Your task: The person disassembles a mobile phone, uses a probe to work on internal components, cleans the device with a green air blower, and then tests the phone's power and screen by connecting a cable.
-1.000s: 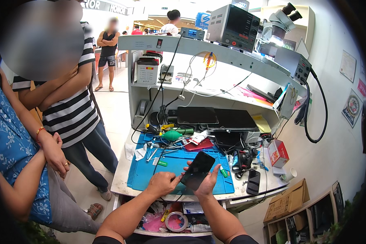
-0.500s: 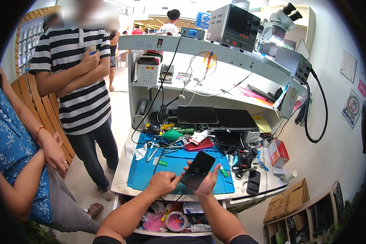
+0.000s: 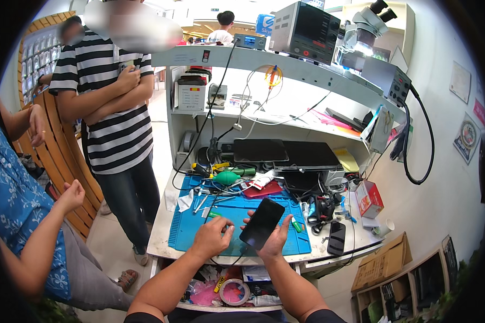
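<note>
A black smartphone [image 3: 262,223] lies tilted in my right hand [image 3: 276,240], its dark screen facing up. The fingers and thumb of that hand wrap round its edges. Just left of the phone hovers my left hand [image 3: 213,238], its fingers loosely curled, a small gap between thumb and forefinger and nothing visible in them. A thin dark cable [image 3: 234,262] runs below this hand toward the phone's lower edge; I cannot tell whether it is plugged in. Both hands are above a blue work mat [image 3: 186,231].
A second phone [image 3: 336,238] rests right of the mat. Behind are a green blower bulb [image 3: 226,178], tweezers, cables and dark screens. An open drawer with a tape roll [image 3: 234,292] sits below my forearms. Two people stand at left, one in a striped shirt [image 3: 116,124].
My left hand has moved away from the phone's lower left edge, slightly up. My right hand keeps holding the phone. The person in blue has parted their hands.
</note>
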The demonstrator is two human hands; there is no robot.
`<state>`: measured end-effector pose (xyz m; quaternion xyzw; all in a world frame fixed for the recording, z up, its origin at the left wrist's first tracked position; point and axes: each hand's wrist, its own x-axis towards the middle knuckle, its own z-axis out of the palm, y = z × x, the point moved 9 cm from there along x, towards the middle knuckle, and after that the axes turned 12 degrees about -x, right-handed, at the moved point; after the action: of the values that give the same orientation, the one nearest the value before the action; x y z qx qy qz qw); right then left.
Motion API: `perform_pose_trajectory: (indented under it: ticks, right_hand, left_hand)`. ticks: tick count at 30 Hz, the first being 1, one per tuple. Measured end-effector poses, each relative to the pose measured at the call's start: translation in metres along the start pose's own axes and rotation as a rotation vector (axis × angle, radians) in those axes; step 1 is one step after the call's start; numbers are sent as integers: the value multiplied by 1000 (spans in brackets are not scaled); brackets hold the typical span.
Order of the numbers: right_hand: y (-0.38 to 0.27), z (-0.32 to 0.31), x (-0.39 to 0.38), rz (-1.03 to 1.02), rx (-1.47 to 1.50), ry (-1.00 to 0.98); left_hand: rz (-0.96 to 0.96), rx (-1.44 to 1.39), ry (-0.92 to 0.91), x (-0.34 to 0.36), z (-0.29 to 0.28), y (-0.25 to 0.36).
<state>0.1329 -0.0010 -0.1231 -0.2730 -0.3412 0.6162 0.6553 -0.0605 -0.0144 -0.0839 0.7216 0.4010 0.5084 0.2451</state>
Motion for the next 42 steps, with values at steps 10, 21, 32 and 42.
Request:
perform_pose_trajectory:
  ticks: [10,21,32,42]
  right_hand:
    - [-2,-1,-1,-29,-25,17]
    - [-4,5,-5,-28,-10,-34]
    - [-2,4,-5,-33,-13,-43]
    - [-7,2,-6,-33,-46,2]
  left_hand:
    - [-34,165,-368,-20,31,65]
    - [93,192,-331,-25,37,63]
    - [41,204,-328,-26,37,59]
    - [84,136,-300,-21,37,64]
